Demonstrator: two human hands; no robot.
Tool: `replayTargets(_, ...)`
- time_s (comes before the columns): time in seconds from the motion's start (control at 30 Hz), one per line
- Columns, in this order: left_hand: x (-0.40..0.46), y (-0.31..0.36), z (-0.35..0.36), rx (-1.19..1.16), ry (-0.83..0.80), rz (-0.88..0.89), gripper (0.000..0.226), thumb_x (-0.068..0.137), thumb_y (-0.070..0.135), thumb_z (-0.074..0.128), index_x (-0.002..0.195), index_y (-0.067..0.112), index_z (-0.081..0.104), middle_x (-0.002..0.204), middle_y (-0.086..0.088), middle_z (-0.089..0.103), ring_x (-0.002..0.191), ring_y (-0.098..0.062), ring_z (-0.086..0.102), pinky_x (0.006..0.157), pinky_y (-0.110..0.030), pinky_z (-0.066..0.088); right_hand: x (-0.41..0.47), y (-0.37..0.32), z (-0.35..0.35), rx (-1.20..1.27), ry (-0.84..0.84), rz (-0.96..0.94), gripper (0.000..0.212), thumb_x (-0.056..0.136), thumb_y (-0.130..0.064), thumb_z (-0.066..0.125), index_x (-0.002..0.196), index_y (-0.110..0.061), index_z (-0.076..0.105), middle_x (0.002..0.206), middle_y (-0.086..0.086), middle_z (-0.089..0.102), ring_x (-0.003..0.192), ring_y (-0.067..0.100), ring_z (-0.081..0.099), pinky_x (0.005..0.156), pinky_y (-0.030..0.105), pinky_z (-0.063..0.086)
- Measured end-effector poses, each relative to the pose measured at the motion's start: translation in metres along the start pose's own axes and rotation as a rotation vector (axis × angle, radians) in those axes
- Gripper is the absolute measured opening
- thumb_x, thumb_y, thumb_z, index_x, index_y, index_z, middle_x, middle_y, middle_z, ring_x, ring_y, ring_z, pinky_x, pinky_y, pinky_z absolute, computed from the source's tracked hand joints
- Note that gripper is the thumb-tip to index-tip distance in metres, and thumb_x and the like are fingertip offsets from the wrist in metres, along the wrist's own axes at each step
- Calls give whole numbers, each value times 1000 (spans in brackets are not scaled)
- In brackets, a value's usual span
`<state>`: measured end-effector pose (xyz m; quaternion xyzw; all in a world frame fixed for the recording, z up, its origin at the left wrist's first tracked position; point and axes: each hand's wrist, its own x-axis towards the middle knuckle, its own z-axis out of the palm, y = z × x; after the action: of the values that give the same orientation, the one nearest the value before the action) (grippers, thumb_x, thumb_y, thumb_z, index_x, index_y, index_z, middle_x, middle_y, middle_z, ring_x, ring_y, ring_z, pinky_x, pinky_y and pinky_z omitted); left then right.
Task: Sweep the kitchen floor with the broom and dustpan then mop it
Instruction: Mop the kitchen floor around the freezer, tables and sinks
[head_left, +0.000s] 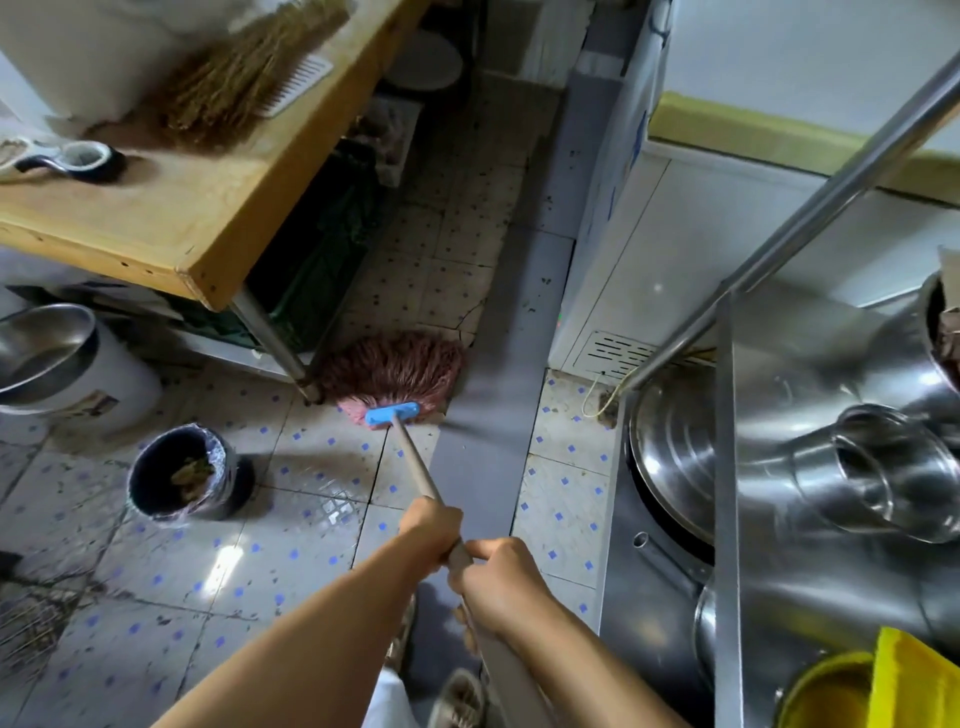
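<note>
Pale floor tiles (311, 525) dotted with small blue squares run down a narrow kitchen aisle, wet and shining near the person and grimy farther off. On them lies the pink-red string mop head (400, 371), clamped in a blue plastic bar (392, 414) and fanned out flat against the tiles, its left edge touching the metal leg (275, 343) of a wooden-topped desk (171, 208). From that mop head a pale straight handle (415, 462) slants back toward the person. 2 hands hold it: the left hand (428, 535) is nearer the mop head with its fingers wrapped round the handle, and the right hand (501, 577) sits just behind it, fingers also curled tight on the handle. Left of the mop head stands a small dark round bin (179, 473) lined with a bag and holding scraps, and beyond that a white bucket (78, 374) carrying a steel bowl. Right of the mop head stands a white appliance (649, 249), and nearer the person a steel stove unit (670, 467) with a large pan lid. On the desk above the mop head lies a straw broom (234, 78).
</note>
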<state>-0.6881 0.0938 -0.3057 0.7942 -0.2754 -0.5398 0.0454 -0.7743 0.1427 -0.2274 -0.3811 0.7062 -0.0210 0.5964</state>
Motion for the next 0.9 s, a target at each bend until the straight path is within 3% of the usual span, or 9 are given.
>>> replayTargets(0.07, 3, 1, 1, -15, -10, 4, 12, 89, 10, 50, 96, 1, 53, 93, -19, 62, 90, -34, 65, 77, -38, 55, -3, -1, -4, 4, -4, -7, 22, 74, -12, 51, 78, -24, 68, 57, -2, 58, 56, 20, 56, 56, 29, 47)
replayTargets(0.23, 28, 22, 1, -30, 20, 82, 30, 87, 11, 52, 108, -9, 59, 108, -25, 64, 103, -37, 62, 82, -38, 50, 4, -28, -28, 18, 6, 12, 14, 78, -12, 57, 66, -18, 62, 45, 0, 53, 39, 17, 52, 42, 18, 42)
replayTargets(0.37, 40, 54, 3, -93, -12, 55, 30, 83, 13, 53, 103, -8, 61, 96, -21, 64, 87, -35, 64, 63, -32, 48, 14, -53, -62, 30, -14, 16, 18, 80, -1, 56, 70, -15, 59, 47, 7, 51, 28, 14, 45, 35, 14, 36)
replayTargets(0.47, 46, 71, -2, -121, -52, 48, 27, 83, 13, 52, 98, -8, 60, 84, -19, 59, 68, -30, 57, 52, -25, 42, 24, -71, -75, 17, -20, 15, 19, 82, 0, 57, 97, -6, 66, 52, 8, 52, 36, 18, 48, 36, 17, 38)
replayTargets(0.6, 52, 85, -20, -115, -61, 43, 22, 85, 11, 51, 95, -7, 58, 85, -20, 58, 69, -31, 56, 50, -27, 42, 25, -98, -75, -37, -39, 28, 9, 81, -4, 54, 78, -11, 58, 50, 6, 51, 35, 16, 48, 39, 16, 39)
replayTargets(0.77, 45, 86, -35, -99, -49, 36, 18, 86, 10, 50, 72, 0, 49, 65, -14, 51, 56, -26, 49, 48, -26, 37, 22, -110, -65, -50, -11, 39, 6, 80, -7, 55, 82, -10, 60, 55, 10, 54, 39, 21, 48, 43, 19, 42)
replayTargets(0.9, 42, 74, -35, -82, -66, 48, 20, 85, 10, 50, 66, 3, 49, 66, -16, 52, 55, -25, 48, 50, -27, 35, 26, -94, -50, -75, 7, 32, 15, 78, -9, 53, 86, -7, 66, 67, 12, 60, 56, 25, 55, 60, 32, 52)
